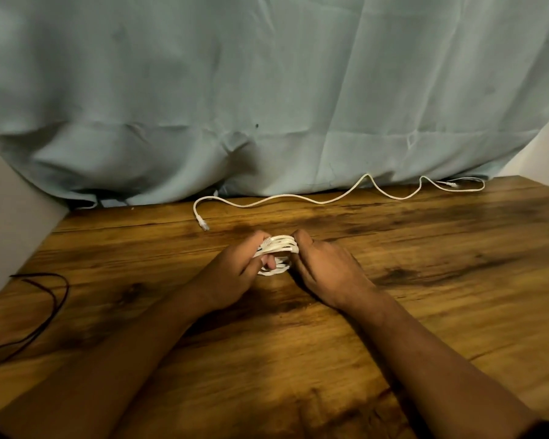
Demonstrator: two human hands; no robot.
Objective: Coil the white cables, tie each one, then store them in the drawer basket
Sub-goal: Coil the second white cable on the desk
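Wire (45,273), thin and black, lies on the left side of the tabletop (425,280). Next, near the middle, comes the left hand (232,274). Its grip is clamped on a coiled cable (282,243), white, with fingers curled round the loops and a plug end by the fingertips. The right hand (327,270) holds the other side of the same coil, and its grip is clamped on it too. I cannot tell if the coil touches the wood. Farther back and to the right, a loose cable (282,195) lies in wiggles beside a blue cloth (267,90).
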